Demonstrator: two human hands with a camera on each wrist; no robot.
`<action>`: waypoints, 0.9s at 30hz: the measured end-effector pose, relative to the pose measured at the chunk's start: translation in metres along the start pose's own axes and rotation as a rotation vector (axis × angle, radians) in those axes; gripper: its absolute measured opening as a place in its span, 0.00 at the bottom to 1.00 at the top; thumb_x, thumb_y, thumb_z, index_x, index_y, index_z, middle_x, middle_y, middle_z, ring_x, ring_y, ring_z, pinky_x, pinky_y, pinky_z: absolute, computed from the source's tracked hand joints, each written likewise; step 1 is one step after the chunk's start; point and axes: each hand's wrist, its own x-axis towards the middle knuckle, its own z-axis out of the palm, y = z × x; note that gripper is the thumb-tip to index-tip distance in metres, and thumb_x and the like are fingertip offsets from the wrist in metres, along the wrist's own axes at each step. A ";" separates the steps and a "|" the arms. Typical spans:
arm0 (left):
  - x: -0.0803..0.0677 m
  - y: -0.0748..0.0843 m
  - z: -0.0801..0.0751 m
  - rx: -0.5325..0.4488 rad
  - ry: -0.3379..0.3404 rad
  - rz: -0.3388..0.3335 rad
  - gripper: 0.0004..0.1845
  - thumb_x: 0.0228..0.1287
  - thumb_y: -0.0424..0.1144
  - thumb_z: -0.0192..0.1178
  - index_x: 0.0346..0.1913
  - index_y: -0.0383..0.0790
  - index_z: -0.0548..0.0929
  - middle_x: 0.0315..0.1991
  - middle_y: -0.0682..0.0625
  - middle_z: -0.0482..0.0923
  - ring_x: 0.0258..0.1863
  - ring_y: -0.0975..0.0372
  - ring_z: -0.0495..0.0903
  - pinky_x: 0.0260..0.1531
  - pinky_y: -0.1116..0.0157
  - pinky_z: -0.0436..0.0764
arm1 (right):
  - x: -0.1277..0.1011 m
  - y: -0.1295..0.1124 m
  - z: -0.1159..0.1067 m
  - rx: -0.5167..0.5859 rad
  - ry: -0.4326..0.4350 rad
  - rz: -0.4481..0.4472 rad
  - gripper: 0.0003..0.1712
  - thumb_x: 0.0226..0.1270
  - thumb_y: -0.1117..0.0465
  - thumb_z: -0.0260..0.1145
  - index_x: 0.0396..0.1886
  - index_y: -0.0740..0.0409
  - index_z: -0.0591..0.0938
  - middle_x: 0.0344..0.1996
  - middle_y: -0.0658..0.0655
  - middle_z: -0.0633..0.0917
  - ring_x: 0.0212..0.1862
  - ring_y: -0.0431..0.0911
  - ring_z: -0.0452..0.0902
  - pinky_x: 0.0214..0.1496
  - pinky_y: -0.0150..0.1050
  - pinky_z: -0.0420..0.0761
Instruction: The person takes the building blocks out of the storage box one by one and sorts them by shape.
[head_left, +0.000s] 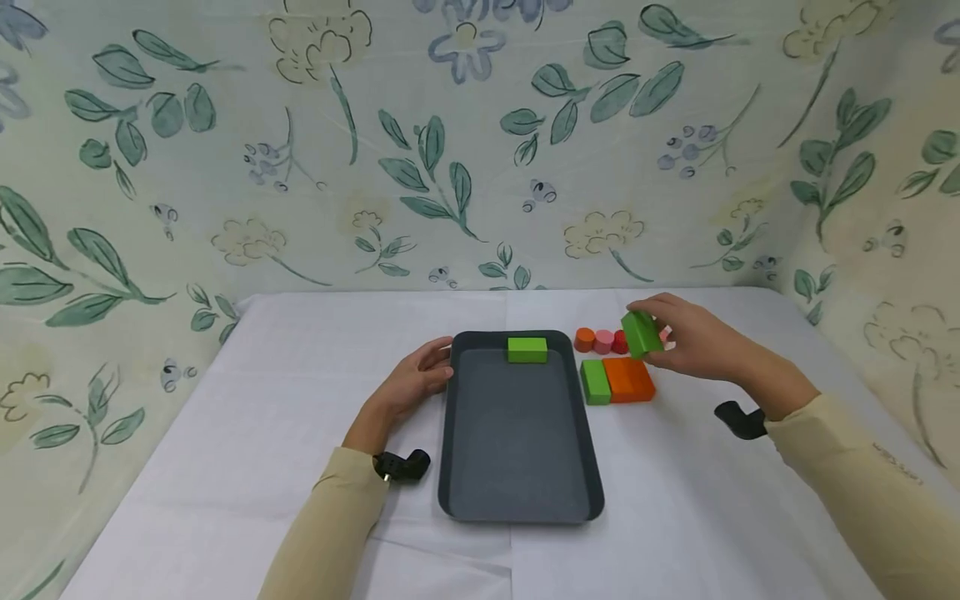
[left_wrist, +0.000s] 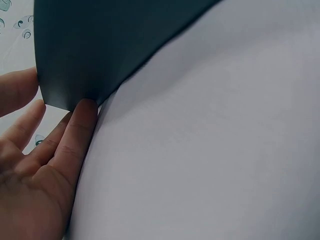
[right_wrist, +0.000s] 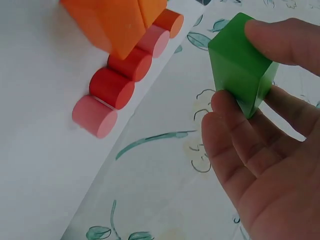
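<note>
A dark grey tray lies on the white table. One green block is inside it against the far wall. My left hand touches the tray's left side near the far corner, fingertips meeting the dark wall in the left wrist view, fingers fairly straight. Above the table, right of the tray, my right hand pinches another green block between thumb and fingers, tilted. Below it, a green block stands beside orange blocks along the tray's right side.
Behind the orange blocks is a row of short cylinders: an orange cylinder, a pink cylinder and red cylinders, with another pink cylinder at the row's end. A floral cloth hangs behind the table.
</note>
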 end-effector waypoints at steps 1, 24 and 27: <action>-0.001 -0.001 0.000 -0.002 0.000 0.000 0.34 0.71 0.28 0.53 0.77 0.44 0.58 0.78 0.40 0.57 0.75 0.48 0.62 0.71 0.46 0.68 | -0.002 0.004 -0.002 -0.008 0.004 0.005 0.38 0.57 0.66 0.73 0.68 0.63 0.70 0.62 0.66 0.74 0.52 0.56 0.77 0.52 0.54 0.85; -0.001 0.001 0.000 0.002 0.015 -0.014 0.33 0.71 0.29 0.54 0.76 0.47 0.59 0.78 0.42 0.57 0.75 0.49 0.63 0.72 0.47 0.67 | -0.028 0.072 0.008 0.001 -0.049 0.140 0.39 0.57 0.64 0.72 0.67 0.68 0.68 0.58 0.71 0.74 0.51 0.61 0.75 0.46 0.51 0.86; -0.001 0.000 0.001 0.001 0.017 -0.015 0.33 0.71 0.30 0.54 0.76 0.47 0.59 0.78 0.42 0.57 0.75 0.49 0.63 0.71 0.47 0.67 | -0.028 0.071 0.018 0.017 -0.090 0.143 0.39 0.56 0.64 0.72 0.67 0.67 0.69 0.59 0.71 0.75 0.52 0.61 0.75 0.49 0.53 0.86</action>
